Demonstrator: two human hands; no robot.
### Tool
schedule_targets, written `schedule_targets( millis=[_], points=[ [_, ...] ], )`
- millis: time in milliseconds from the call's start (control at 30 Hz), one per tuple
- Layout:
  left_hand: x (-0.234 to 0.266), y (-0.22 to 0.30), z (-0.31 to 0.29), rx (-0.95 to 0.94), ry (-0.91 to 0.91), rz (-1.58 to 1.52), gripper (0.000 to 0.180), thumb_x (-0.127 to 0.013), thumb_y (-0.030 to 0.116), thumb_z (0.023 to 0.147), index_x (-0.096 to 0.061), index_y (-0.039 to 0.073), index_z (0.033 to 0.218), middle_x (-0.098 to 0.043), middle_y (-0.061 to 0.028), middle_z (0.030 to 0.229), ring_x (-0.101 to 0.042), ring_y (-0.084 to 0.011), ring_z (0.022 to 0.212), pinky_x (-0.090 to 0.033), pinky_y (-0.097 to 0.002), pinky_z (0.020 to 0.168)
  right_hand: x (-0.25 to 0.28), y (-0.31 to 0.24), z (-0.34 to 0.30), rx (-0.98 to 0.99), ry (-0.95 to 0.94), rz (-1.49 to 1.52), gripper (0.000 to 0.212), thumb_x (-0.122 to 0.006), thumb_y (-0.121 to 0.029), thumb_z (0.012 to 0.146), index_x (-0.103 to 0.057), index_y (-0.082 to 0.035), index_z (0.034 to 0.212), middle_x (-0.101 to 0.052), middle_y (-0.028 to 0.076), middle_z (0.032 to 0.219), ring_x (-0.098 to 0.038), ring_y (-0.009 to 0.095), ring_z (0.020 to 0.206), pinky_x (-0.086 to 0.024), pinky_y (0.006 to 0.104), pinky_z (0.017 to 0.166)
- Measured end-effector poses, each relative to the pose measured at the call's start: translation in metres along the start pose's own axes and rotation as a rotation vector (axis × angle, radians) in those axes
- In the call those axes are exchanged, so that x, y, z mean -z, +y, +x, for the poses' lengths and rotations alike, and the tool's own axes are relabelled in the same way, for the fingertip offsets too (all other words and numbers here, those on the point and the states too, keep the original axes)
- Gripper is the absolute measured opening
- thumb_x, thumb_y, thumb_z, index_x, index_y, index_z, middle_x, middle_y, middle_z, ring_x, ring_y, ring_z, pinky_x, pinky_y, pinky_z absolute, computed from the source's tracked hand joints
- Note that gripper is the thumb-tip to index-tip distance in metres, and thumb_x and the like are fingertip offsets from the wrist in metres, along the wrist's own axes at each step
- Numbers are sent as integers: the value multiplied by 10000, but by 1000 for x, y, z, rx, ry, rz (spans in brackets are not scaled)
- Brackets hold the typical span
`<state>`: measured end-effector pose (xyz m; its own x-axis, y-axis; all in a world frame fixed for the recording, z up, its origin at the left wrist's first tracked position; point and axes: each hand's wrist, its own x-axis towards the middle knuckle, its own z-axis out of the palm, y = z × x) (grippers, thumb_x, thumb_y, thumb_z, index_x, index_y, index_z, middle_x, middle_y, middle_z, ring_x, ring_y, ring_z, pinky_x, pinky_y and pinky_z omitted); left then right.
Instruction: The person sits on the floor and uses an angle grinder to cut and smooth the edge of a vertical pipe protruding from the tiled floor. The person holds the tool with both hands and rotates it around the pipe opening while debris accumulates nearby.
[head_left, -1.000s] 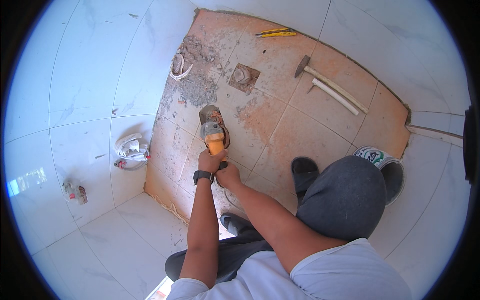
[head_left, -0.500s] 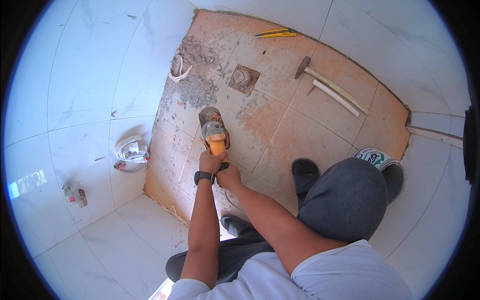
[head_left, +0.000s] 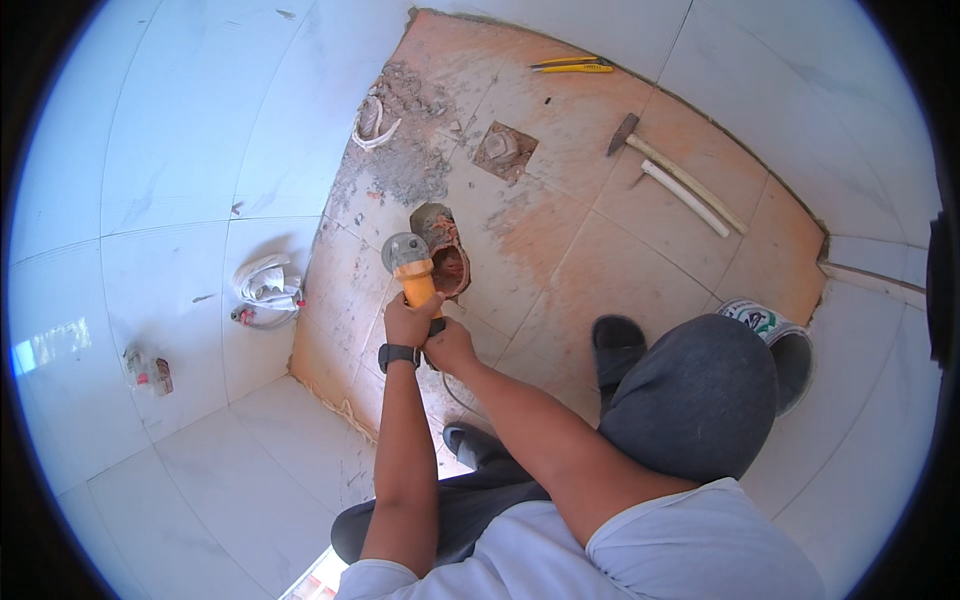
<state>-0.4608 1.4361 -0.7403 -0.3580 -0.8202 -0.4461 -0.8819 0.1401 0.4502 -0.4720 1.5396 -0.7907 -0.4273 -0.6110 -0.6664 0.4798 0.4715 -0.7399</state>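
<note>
Both my hands are wrapped round an orange and grey angle grinder (head_left: 416, 277). My left hand (head_left: 408, 322), with a black watch at the wrist, grips the body behind the grinder's head. My right hand (head_left: 450, 347) closes round the dark rear end, from which a cable trails down. The grinder's round grey disc side lies just left of a rough oblong hole (head_left: 449, 262) broken through the tiled floor. Reddish rubble and an opening show inside that hole. Whether the disc touches the tile, I cannot tell.
Beyond lies a square cut-out (head_left: 505, 152) with a capped pipe. Rubble (head_left: 400, 165) spreads at far left. A hammer (head_left: 680, 172), a white-handled tool (head_left: 686, 200) and yellow-handled pliers (head_left: 572, 65) lie on the floor. At right, a bucket (head_left: 790, 360) lies tipped beside my knee.
The grinder has moved left off the hole, its head now beside the left edge, and more of the hole shows. Both hands went with it. The whole view has shifted slightly.
</note>
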Motion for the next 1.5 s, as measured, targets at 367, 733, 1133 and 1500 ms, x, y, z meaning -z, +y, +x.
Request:
schedule_targets(
  millis=[367, 733, 1133, 1500],
  points=[
    [-18, -3, -3, 35, -46, 93, 565, -855, 425, 775, -743, -62, 1040, -769, -185, 908, -759, -256, 814, -580, -377, 736, 10, 13, -4, -84, -12, 41, 461, -798, -359, 753, -689, 28, 979, -734, 263, 977, -711, 420, 999, -558, 458, 846],
    [-22, 3, 2, 22, -26, 168, 595, -854, 440, 758, -743, -80, 1026, -765, -202, 894, -759, -284, 800, -583, -385, 730, 13, 16, 4, -112, -65, 92, 426, -744, -379, 785, -709, 13, 948, -734, 264, 962, -709, 425, 988, -553, 471, 831],
    [-27, 2, 9, 20, -41, 195, 578, -848, 432, 761, -748, -69, 1031, -767, -198, 898, -761, -281, 798, -584, -382, 730, 19, 11, 3, -127, -50, 132, 426, -729, -394, 799, -715, 6, 944, -738, 254, 953, -715, 414, 971, -552, 471, 825],
    [-26, 7, 12, 21, -84, 189, 589, -842, 446, 757, -749, -64, 1037, -770, -193, 907, -762, -269, 813, -584, -385, 738, 17, 10, 6, -150, -12, 103, 395, -744, -357, 792, -714, 5, 944, -735, 258, 959, -713, 417, 974, -552, 474, 825]
  ],
)
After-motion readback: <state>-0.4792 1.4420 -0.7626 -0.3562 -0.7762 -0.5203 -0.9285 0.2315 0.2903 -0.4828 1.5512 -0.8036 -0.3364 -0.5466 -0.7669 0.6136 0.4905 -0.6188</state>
